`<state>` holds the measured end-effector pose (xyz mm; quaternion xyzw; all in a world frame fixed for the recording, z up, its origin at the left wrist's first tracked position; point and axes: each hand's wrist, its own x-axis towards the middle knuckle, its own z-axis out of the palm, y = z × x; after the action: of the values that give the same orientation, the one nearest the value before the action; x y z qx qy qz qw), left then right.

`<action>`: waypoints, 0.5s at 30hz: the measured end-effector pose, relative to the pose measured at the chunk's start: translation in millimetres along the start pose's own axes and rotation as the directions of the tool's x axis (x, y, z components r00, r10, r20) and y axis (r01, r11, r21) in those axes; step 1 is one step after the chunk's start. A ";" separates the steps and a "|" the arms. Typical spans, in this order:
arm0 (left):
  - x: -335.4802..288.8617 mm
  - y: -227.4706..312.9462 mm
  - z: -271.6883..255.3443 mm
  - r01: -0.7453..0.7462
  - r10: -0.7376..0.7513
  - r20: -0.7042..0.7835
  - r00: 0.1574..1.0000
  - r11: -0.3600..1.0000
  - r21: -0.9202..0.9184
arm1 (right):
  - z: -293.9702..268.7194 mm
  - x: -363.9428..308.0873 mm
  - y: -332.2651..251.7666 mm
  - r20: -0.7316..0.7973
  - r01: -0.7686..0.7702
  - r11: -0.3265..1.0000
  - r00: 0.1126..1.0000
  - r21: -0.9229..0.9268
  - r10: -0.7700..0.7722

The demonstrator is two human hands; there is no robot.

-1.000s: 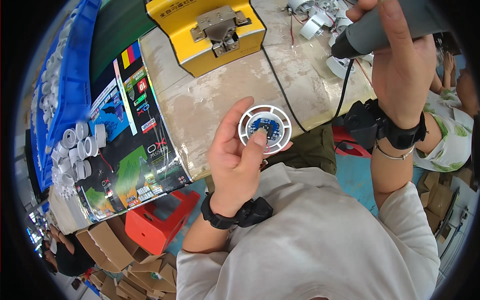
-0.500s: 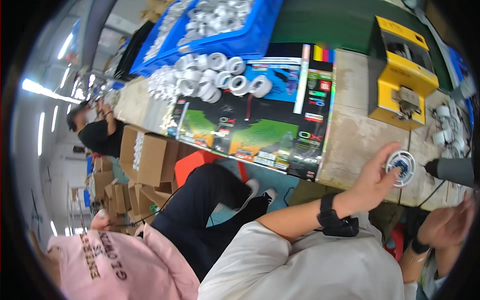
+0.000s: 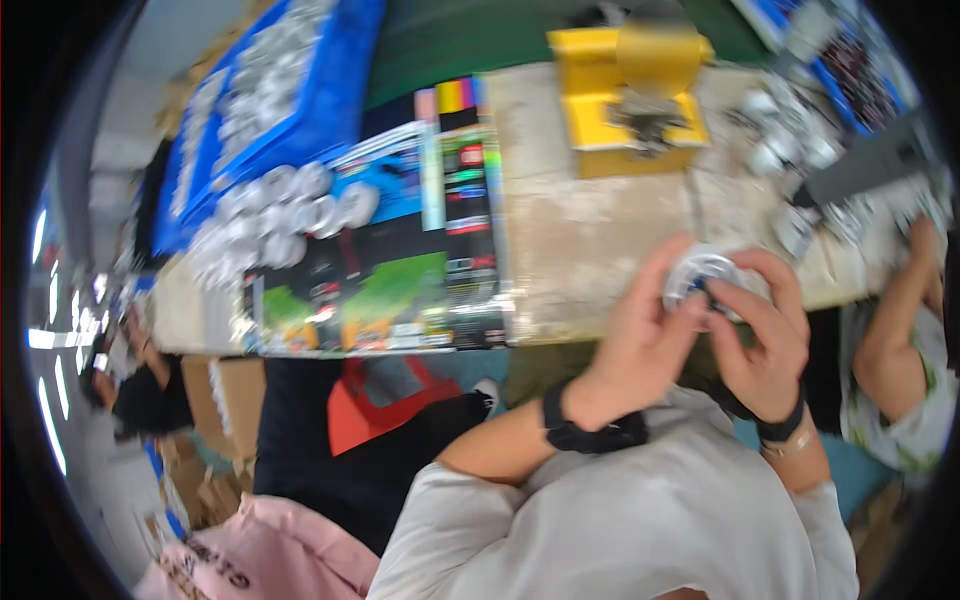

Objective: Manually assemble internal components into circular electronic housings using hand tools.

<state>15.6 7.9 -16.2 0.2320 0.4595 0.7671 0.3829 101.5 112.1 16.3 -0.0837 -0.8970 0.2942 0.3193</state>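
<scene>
White plastic forms the round, ring-shaped part (image 3: 712, 258) that you hold right of centre in the frame, above the near edge of the pale worktop (image 3: 550, 250). Your left hand (image 3: 640, 335) is closed on it, fingers along the left side and thumb toward the middle. Your right hand (image 3: 768, 340) is bent in from the other side, with its fingertips bunched close to a small dark blue insert (image 3: 697, 286) at the part's centre; blur prevents me from telling whether they pinch anything. Both of your wrists carry black bands.

Ahead of your hands, at upper centre right, stands a yellow machine (image 3: 590, 115) with a metal fitting on its front. Toward the right edge, a grey tool (image 3: 865, 168) points its dark nozzle leftward, near loose white parts (image 3: 785, 135). At upper left you have a blue bin (image 3: 345, 95) of white pieces, with a heap of white rings (image 3: 285, 215) just beside it, next to a printed sheet (image 3: 395, 285). Below the worktop, left of centre, is a red stool (image 3: 375, 425).
</scene>
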 end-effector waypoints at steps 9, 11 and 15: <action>2.2 5.1 9.6 0.078 -0.089 -0.054 0.995 0.981 -0.179 | 2.1 -3.6 12.8 -0.115 -0.029 0.989 0.992 0.143 0.046; 1.9 3.4 9.4 0.061 -0.065 -0.029 0.997 0.990 -0.127 | 1.9 -5.1 13.2 -0.118 -0.034 0.989 0.992 0.141 0.051; 4.1 -3.1 6.5 0.058 -0.061 -0.022 0.998 0.992 -0.115 | 4.6 -7.3 14.6 -0.127 -0.041 0.990 0.990 0.133 0.058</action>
<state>18.9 15.5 -15.9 0.1864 0.4264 0.7832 0.4124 103.8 119.3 1.1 -0.1040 -0.8508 0.3536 0.3745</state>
